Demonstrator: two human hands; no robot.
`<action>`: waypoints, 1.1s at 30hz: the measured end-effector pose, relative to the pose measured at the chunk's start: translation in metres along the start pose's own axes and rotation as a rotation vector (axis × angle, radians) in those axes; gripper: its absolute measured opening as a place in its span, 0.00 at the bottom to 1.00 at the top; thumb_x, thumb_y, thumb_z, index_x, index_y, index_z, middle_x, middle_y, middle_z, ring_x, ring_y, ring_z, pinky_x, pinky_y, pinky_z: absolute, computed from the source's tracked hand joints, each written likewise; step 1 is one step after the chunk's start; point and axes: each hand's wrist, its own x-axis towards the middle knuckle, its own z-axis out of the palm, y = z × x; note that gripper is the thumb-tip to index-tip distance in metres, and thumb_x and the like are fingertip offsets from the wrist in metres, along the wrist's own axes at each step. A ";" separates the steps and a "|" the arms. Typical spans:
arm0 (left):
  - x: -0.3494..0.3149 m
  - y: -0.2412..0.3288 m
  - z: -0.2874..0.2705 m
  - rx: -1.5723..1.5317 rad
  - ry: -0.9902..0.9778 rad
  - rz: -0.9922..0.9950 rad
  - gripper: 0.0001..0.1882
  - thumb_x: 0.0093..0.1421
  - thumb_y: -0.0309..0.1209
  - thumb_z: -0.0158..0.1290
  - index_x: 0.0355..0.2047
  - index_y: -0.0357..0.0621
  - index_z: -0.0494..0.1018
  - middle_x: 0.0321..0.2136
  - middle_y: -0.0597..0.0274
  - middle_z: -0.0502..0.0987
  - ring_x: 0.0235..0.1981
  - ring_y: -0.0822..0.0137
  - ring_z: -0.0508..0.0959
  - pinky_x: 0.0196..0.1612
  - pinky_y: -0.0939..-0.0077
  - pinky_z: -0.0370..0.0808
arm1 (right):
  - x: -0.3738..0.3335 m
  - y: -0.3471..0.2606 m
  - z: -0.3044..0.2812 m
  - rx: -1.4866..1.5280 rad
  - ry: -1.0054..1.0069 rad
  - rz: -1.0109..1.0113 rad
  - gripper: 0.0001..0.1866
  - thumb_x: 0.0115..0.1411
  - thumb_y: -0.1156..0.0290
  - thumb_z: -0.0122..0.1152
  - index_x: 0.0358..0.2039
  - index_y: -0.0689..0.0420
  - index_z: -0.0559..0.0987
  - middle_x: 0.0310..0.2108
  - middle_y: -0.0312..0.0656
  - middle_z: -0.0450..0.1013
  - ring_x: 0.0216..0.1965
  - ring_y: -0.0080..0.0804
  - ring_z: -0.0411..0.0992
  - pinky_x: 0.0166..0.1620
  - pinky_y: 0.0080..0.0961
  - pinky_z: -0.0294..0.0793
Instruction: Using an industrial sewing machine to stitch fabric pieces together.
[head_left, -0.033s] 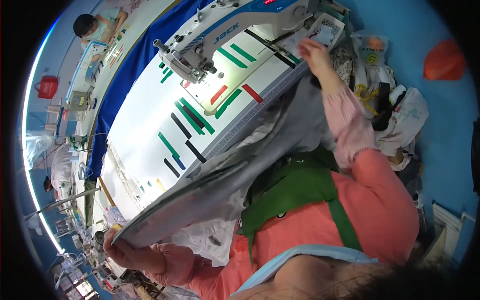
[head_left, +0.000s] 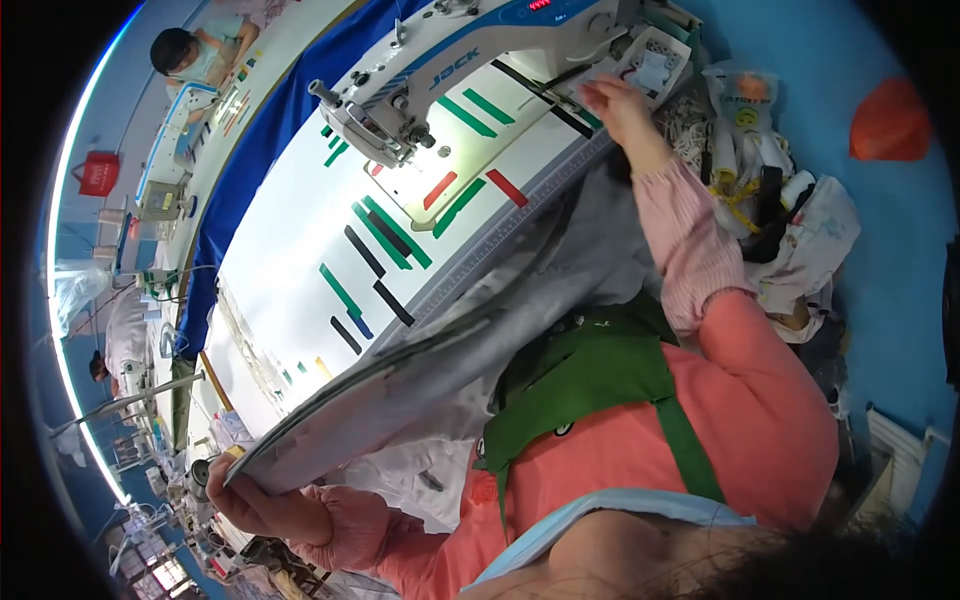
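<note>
A long piece of grey-white fabric (head_left: pixel 390 410) hangs along the table's near edge and across my lap. My left hand (head_left: pixel 255 510) is closed on its far-left end, thumb and fingers pinching the edge. My right hand (head_left: pixel 622 112) is raised over the right end of the table, beside the base of a white and blue sewing machine (head_left: pixel 460 62). Its fingers are stretched out and a little apart, and I see nothing held in them. Close by stands a small white box (head_left: pixel 655 62) with small items inside. The machine's needle area is over the table, away from both hands.
Green, black and red tape strips (head_left: pixel 385 235) mark the white tabletop (head_left: pixel 290 240), with a ruler strip (head_left: pixel 470 285) along its near edge. Blue cloth (head_left: pixel 215 225) lines the far side. Bags and scraps (head_left: pixel 800 230) pile up at right. Another person (head_left: pixel 205 60) works at the far left.
My right hand has shifted slightly left, toward the machine's base. My left hand keeps its pinch on the fabric, whose upper edge has moved a little.
</note>
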 end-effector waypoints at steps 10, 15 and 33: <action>-0.012 0.030 -0.005 0.062 0.050 0.024 0.03 0.66 0.25 0.43 0.36 0.39 0.67 0.33 0.60 0.69 0.36 0.68 0.69 0.45 0.73 0.67 | 0.059 0.028 0.056 0.108 0.193 0.161 0.10 0.64 0.78 0.51 0.44 0.70 0.70 0.41 0.48 0.70 0.34 0.37 0.74 0.34 0.24 0.81; -0.004 0.024 0.000 0.110 0.039 0.092 0.03 0.65 0.25 0.45 0.34 0.39 0.67 0.33 0.59 0.70 0.36 0.67 0.70 0.43 0.72 0.68 | 0.046 0.036 0.029 0.176 -0.099 0.342 0.06 0.62 0.77 0.54 0.35 0.67 0.75 0.29 0.44 0.74 0.25 0.26 0.72 0.25 0.16 0.74; -0.013 0.058 0.010 0.295 0.189 0.281 0.05 0.64 0.26 0.46 0.33 0.37 0.69 0.31 0.58 0.73 0.33 0.70 0.72 0.39 0.77 0.70 | -0.169 0.056 0.046 -0.644 -1.267 -0.028 0.13 0.52 0.77 0.66 0.40 0.58 0.78 0.40 0.31 0.75 0.26 0.14 0.61 0.31 0.14 0.64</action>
